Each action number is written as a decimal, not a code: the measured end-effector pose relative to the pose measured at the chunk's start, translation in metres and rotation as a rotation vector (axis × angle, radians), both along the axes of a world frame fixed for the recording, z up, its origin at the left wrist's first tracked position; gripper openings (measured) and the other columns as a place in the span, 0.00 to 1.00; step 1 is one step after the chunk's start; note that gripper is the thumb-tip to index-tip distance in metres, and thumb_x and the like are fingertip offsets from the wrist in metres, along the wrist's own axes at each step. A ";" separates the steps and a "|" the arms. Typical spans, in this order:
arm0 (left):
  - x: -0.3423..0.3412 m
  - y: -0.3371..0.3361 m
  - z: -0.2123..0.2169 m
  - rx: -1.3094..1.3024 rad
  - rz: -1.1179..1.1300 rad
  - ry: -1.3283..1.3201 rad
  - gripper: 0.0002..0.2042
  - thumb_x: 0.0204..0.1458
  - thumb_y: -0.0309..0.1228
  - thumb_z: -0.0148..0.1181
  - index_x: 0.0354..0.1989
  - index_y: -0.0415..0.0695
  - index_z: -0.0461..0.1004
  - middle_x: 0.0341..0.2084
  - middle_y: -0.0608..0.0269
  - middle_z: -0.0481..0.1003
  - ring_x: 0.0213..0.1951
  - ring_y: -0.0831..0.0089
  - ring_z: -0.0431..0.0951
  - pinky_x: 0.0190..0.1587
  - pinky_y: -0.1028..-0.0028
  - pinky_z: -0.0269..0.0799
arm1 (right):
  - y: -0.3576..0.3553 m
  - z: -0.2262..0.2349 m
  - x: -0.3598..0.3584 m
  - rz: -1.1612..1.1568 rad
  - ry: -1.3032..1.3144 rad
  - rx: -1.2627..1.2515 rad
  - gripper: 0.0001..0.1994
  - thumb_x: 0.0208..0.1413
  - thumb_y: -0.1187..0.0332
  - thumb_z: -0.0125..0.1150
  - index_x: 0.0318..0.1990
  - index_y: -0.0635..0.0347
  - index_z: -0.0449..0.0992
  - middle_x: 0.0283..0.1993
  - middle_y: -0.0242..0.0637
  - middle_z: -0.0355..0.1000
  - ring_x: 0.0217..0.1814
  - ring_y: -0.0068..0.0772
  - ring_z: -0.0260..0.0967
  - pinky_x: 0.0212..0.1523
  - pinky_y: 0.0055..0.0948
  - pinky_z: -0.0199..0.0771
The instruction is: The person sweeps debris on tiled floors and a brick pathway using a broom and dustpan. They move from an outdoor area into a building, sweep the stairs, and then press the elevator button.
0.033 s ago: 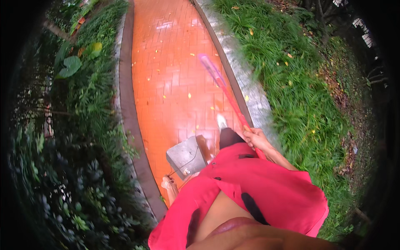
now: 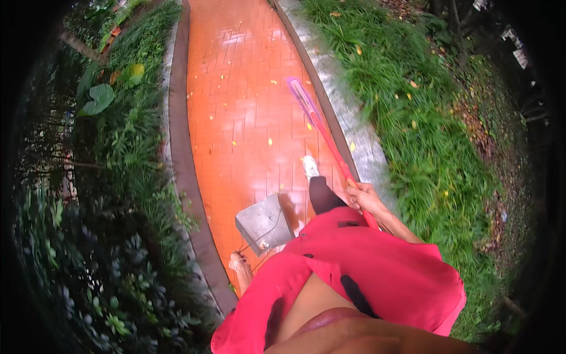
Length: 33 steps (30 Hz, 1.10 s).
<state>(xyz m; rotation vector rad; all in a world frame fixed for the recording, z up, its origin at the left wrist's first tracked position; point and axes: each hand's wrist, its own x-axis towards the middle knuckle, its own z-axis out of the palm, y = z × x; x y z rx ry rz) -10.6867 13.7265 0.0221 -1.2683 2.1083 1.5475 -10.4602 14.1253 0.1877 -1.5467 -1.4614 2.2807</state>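
my right hand (image 2: 364, 197): wrapped round a red pole (image 2: 333, 147), purple end pointing forward over the shiny orange path (image 2: 230, 118) | my left hand (image 2: 237, 260): gripping the thin handle (image 2: 255, 241) across a grey bin (image 2: 257, 217) | ahead: my white shoe (image 2: 310, 167), scattered yellow leaves (image 2: 270, 141) | path's right: green grass (image 2: 401, 135)

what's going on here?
Someone is on a brick path, a red pole gripped in the right hand, its purple end out ahead. The left hand has a grey bin, seemingly by its thin handle. Whether the bin hangs or rests on the path, I can't tell.
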 end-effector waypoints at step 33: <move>-0.909 0.724 -0.015 -0.120 -0.236 0.080 0.06 0.37 0.24 0.53 0.14 0.37 0.65 0.07 0.60 0.64 0.07 0.72 0.62 0.08 0.75 0.52 | 0.732 -0.012 -0.893 -0.061 -0.009 0.018 0.07 0.51 0.67 0.52 0.24 0.57 0.67 0.14 0.24 0.60 0.10 0.15 0.55 0.08 0.18 0.52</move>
